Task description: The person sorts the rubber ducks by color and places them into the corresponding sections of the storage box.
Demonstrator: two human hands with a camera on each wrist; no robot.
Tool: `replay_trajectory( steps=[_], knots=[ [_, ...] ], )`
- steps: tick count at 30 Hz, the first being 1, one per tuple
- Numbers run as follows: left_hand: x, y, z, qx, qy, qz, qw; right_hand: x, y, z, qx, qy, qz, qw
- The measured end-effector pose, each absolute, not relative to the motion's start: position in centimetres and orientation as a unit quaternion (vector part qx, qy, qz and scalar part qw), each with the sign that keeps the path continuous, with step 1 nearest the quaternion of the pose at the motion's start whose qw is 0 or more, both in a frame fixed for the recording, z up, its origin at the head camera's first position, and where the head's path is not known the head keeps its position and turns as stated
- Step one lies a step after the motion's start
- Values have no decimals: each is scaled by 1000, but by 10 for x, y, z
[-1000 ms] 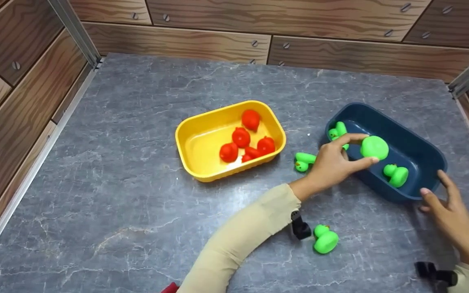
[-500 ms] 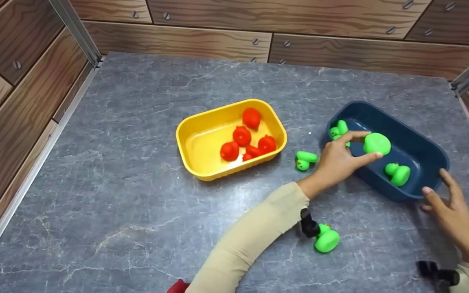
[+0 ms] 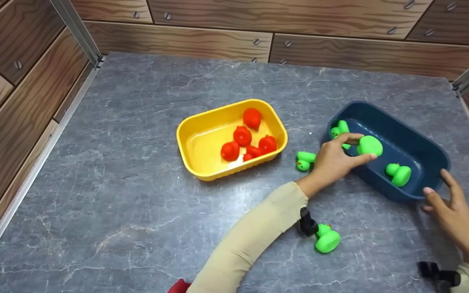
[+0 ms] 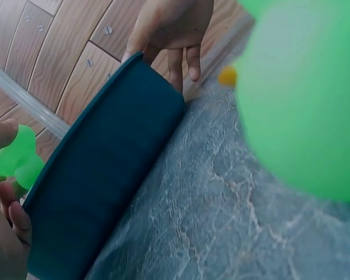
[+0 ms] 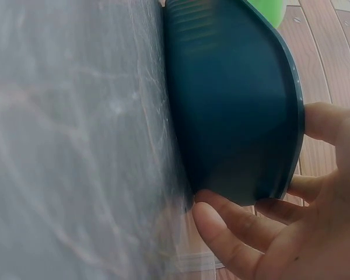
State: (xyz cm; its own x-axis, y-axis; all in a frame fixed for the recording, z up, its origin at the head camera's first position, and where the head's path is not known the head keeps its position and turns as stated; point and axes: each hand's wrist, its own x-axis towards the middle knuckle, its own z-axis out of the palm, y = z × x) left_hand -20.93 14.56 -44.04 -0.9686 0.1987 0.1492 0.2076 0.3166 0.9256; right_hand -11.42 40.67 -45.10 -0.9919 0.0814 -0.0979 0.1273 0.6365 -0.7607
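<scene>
In the head view my left hand (image 3: 334, 160) pinches a green toy duck (image 3: 369, 146) between thumb and fingers, over the left half of the dark blue bin (image 3: 405, 134). The held duck (image 4: 20, 154) shows by the bin's rim in the left wrist view. My right hand (image 3: 452, 207) holds the bin's near right corner, with thumb and fingertips (image 5: 213, 219) set against rim and wall. Inside the bin lie a green duck (image 3: 399, 174) at the right and more green (image 3: 340, 128) at the far left, partly hidden behind my left hand.
A yellow bin (image 3: 202, 175) with several red toy ducks (image 3: 242, 136) stands left of the blue one. Between them a green duck (image 3: 305, 159) lies on the grey tabletop (image 3: 116, 183). Another duck (image 3: 327, 240) sits beside my left wrist's black camera mount (image 3: 307, 223).
My left hand has shifted slightly right, then a little back left, with the green duck still in its grip. My right hand keeps its place at the blue bin's corner.
</scene>
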Motion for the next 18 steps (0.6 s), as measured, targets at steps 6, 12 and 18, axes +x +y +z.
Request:
replay_trajectory(
  steps=[6, 12, 18],
  knots=[
    [-211, 147, -441, -117, -817, -564, -1, -116, 408, -452, 59, 905, -421, 28],
    [-210, 148, -443, -119, -831, -544, -6, -113, 406, -452, 69, 908, -413, 26],
    [-210, 147, -444, -113, -846, -521, -11, -114, 402, -451, 73, 910, -407, 26]
  ],
)
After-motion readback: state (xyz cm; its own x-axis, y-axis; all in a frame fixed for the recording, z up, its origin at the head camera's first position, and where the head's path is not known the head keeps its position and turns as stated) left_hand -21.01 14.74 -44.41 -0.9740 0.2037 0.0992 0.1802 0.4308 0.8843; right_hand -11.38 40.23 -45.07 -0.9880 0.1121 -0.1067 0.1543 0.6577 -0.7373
